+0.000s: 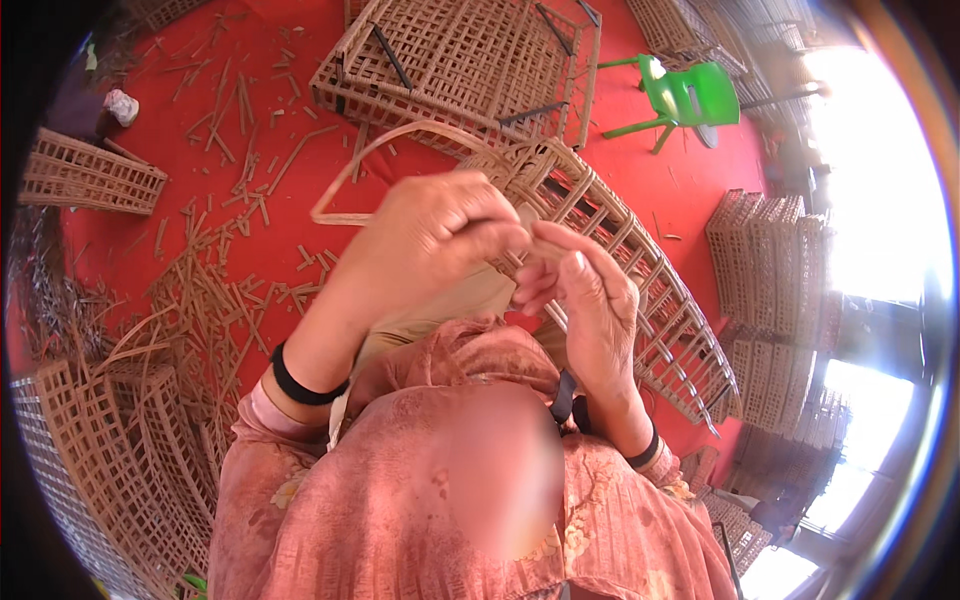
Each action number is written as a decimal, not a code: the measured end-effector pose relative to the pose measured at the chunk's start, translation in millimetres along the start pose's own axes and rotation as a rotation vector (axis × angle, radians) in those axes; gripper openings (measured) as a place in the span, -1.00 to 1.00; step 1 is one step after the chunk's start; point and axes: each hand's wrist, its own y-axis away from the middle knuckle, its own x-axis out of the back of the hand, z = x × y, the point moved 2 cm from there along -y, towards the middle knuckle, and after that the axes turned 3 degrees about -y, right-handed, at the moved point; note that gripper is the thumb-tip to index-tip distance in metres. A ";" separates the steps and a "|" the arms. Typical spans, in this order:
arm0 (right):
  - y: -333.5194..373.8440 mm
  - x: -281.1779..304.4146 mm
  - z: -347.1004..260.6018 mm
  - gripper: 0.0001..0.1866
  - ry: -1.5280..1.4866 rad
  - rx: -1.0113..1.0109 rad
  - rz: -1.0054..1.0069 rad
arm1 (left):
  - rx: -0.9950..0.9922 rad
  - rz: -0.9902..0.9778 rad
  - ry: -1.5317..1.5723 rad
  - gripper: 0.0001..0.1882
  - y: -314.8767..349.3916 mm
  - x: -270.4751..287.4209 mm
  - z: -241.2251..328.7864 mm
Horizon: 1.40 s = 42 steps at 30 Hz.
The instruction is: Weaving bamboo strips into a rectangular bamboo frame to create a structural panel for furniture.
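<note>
My left hand (430, 235) is closed in a pinch, thumb against fingers, at the near end of a woven cane basket frame (640, 240). A flat tan cane strip (352, 165) bends in a wide loop beyond this hand and passes behind it. Fingertip to fingertip with it, my right hand (595, 300) also pinches what appears to be the strip's short end; the fingers cover most of that part. The basket frame leans across to the right of my lap, its open ribs showing beneath and beyond the right hand.
Ahead on the red floor (400, 150) lies a large woven panel piece (450, 60) with black bars. A green plastic chair (690, 100) stands to its right. Cut cane scraps (215, 310) litter the left. Woven pieces stand at lower left (120, 430) and in stacks (765, 260) at right.
</note>
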 end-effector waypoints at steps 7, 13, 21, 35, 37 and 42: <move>-17.0 11.6 8.6 -0.60 0.717 0.121 0.178 | 0.239 0.274 -0.028 -0.76 -12.1 10.2 -37.4; -22.9 10.5 12.0 -0.60 0.963 0.194 0.098 | 0.266 0.246 -0.089 -0.81 -15.8 13.1 -40.1; -22.2 9.5 11.3 -0.65 0.998 0.221 0.091 | 0.247 0.239 -0.127 -0.84 -20.9 22.3 -32.4; -19.8 12.0 15.9 -0.59 0.985 0.288 0.067 | 0.347 0.179 0.042 -0.73 -19.3 21.0 -51.4; -19.9 12.8 17.8 -0.58 0.986 0.296 0.065 | 0.325 0.147 0.058 -0.69 -21.8 20.5 -56.4; -21.3 9.7 14.2 -0.58 0.968 0.258 0.056 | 0.260 0.052 0.057 -0.68 -38.3 27.6 -59.9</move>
